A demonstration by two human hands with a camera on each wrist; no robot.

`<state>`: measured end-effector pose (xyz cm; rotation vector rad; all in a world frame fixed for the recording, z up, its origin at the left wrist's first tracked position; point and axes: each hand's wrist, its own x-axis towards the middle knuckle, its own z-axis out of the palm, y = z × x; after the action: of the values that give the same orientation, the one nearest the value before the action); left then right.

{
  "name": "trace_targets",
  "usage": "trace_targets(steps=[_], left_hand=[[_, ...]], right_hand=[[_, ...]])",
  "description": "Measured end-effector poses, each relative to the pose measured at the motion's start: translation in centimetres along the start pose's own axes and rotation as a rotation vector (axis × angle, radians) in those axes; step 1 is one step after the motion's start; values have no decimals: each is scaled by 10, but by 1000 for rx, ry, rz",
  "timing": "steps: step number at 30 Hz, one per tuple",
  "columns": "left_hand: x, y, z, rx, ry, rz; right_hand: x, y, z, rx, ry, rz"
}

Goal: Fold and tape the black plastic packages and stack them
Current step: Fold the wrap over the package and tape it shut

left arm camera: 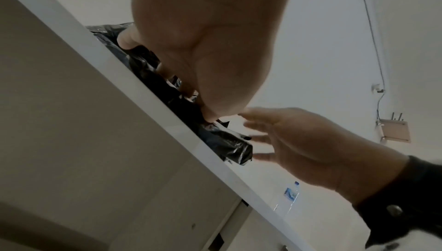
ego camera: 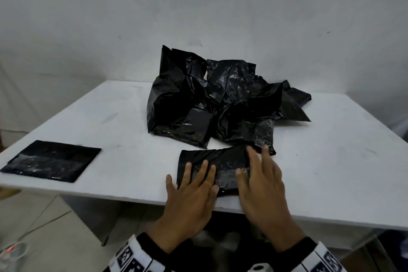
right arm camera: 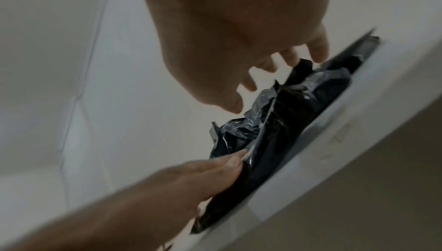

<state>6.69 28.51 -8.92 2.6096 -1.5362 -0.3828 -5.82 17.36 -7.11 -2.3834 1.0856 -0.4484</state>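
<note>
1. The heap of black packages (ego camera: 212, 99) at twelve o'clock is thin plastic film, glossy and heavily creased.
2. The folded package (ego camera: 220, 165) at six o'clock looks smoother, with a shiny clear strip.
3. The flat package (ego camera: 53, 160) at nine o'clock is similar.
4. The white table (ego camera: 110, 117) is matt and scuffed.

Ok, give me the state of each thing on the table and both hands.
Package at the front edge: folded flat, under both hands.
Package at far left: folded flat, taped, lying alone.
Pile of packages: crumpled, unfolded.
Left hand: fingers straight, pressing.
Right hand: fingers straight, over the package.
</note>
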Motion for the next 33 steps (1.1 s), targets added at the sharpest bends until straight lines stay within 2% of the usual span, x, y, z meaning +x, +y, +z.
trace_targets(steps=[3,6,11,16,21,25,33], left_hand=[[3,1,0,24,-6,-11],[6,-8,6,37,-19,4],[5,-17,7,-8,-60,27],[4,-18,3,-147,-35,17],[0,-12,0,-128,32,-23],[5,-4,-7,-155,83,-36],[9,-12,7,-96,37,-30]], right_hand=[[-8,-7,10,-313,-222,-213],[-9,-3,20,-422,-338,-199],[-5,3,22,-428,-361,-172],[-6,10,23,-386,-354,-160],[-6,6,16,-329,-339,-132],[-1,-2,12,-328,-252,-180],[5,13,32,-389,-234,-183]])
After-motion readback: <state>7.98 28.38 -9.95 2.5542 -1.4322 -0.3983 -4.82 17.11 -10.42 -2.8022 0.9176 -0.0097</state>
